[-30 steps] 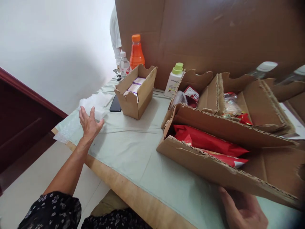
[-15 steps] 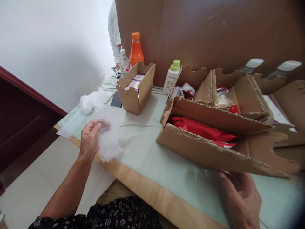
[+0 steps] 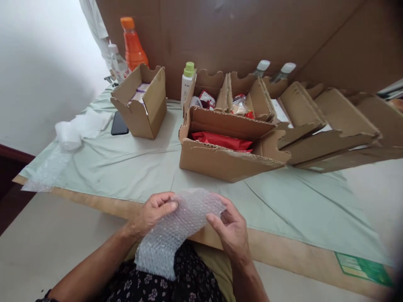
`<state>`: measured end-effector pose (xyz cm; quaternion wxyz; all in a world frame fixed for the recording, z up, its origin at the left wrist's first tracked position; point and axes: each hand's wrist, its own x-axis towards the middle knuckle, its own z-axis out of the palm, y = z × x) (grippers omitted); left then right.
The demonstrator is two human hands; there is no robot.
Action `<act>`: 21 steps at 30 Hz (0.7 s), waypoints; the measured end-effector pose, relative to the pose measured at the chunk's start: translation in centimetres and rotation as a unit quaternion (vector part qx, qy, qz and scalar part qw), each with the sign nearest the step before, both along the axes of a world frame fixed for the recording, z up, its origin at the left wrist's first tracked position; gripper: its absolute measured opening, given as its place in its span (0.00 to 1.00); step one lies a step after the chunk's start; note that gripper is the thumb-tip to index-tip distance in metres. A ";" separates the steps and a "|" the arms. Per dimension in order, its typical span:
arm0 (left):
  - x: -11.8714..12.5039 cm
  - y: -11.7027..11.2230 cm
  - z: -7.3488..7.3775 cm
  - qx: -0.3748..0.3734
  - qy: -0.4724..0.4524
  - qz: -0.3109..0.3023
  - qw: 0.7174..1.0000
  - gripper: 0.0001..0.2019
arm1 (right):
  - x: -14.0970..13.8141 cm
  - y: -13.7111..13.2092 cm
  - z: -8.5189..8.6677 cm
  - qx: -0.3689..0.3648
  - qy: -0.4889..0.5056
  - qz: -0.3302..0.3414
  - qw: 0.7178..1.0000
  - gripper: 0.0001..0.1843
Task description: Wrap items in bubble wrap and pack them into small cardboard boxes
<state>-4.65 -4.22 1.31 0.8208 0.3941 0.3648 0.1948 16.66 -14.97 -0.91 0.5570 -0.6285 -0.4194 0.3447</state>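
A strip of clear bubble wrap (image 3: 182,222) is stretched between my two hands, its near end hanging down over my lap. My left hand (image 3: 155,212) pinches the strip's left edge between thumb and fingers. On the other side, my right hand (image 3: 229,226) has its thumb over the right edge, with the fingers behind the strip. Just beyond the hands stands a long cardboard box (image 3: 214,161) with red packets (image 3: 220,140) inside. Far to the left, a roll of bubble wrap (image 3: 67,135) lies on the table with its loose end unrolled toward the edge.
Several cardboard bins (image 3: 300,105) stand in a row at the back right. A smaller carton (image 3: 151,109), a black phone (image 3: 119,123), an orange bottle (image 3: 134,48), a clear bottle (image 3: 118,65) and a green-capped white bottle (image 3: 187,82) are at the back left. The wooden table edge (image 3: 277,251) runs along the front.
My left hand has brought the bubble wrap strip rightward, in front of my body. My right hand has left the long box's front and now grips the strip too. The view has turned right.
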 end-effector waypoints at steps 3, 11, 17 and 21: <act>0.1 -1.3 -1.0 -0.011 0.015 -0.053 0.998 0.28 | 0.8 -0.2 0.4 0.016 -0.030 -0.083 0.996 0.12; -1.6 -0.5 -0.7 0.029 0.081 -0.160 0.983 0.27 | 3.8 -2.1 -1.6 0.028 -0.011 -0.296 0.955 0.16; -0.6 0.1 -0.7 0.157 0.169 -0.131 0.964 0.30 | 5.4 -2.6 -1.9 -0.021 -0.080 -0.267 0.960 0.16; -0.5 -2.1 -0.8 0.235 0.173 -0.134 0.947 0.36 | 6.3 -1.2 -1.7 -0.079 -0.188 -0.171 0.964 0.14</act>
